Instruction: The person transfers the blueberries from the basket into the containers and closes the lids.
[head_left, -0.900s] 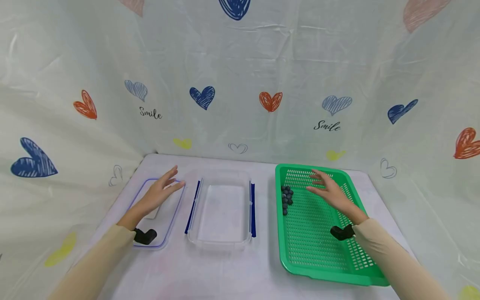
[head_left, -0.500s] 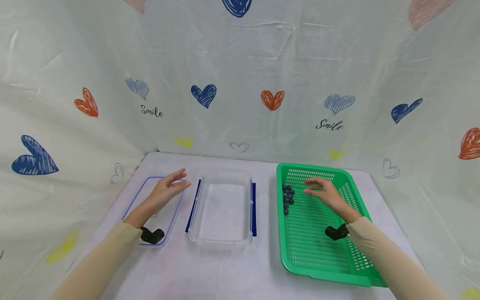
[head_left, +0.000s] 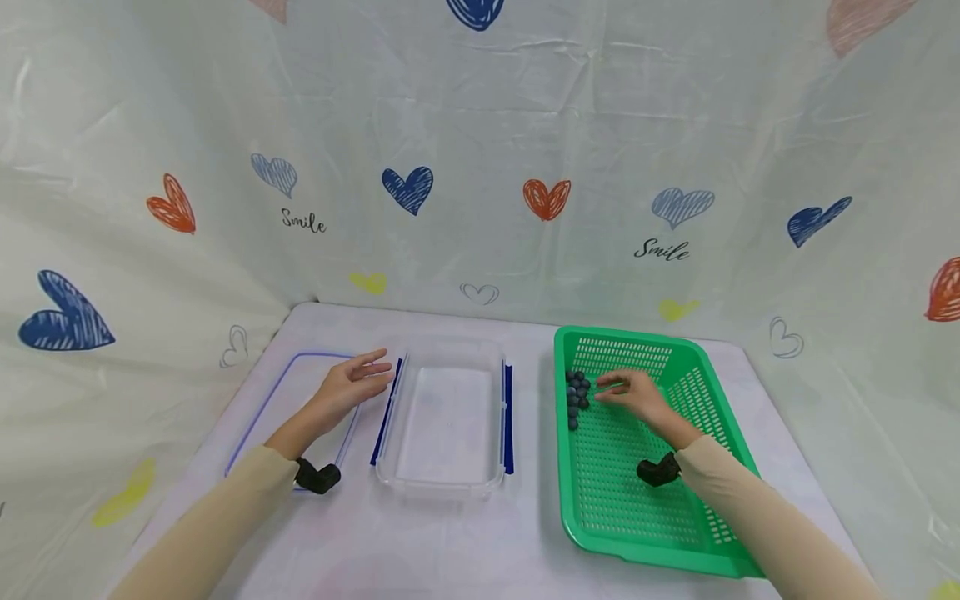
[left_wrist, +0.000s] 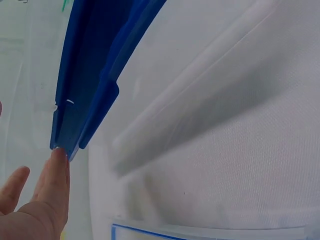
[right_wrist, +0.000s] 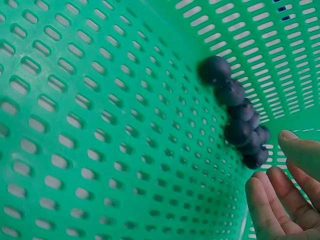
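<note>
Several blueberries (head_left: 576, 398) lie in a cluster along the left wall of the green plastic basket (head_left: 567, 500). Just to their right my right hand (head_left: 637, 397) hovers inside the basket, thumb and fingers apart and holding nothing. In the right wrist view its fingertips (right_wrist: 256, 187) are close to the nearest blueberries (right_wrist: 240, 131). My left hand (head_left: 341, 398), its fingers loosely extended, is beside the left edge of a clear plastic container (head_left: 441, 485). The left wrist view has its fingertips at the end of a blue locking flap (left_wrist: 82, 85); I cannot tell whether they touch.
A clear lid with a blue seal (head_left: 303, 355) lies on the white-covered table (head_left: 420, 550) at left, partly under my left arm. The container stands between lid and basket, its blue flaps folded out. A heart-printed curtain (head_left: 480, 242) hangs behind.
My right hand has moved left and down toward the blueberries. My left hand has shifted right, from over the lid to the container's edge.
</note>
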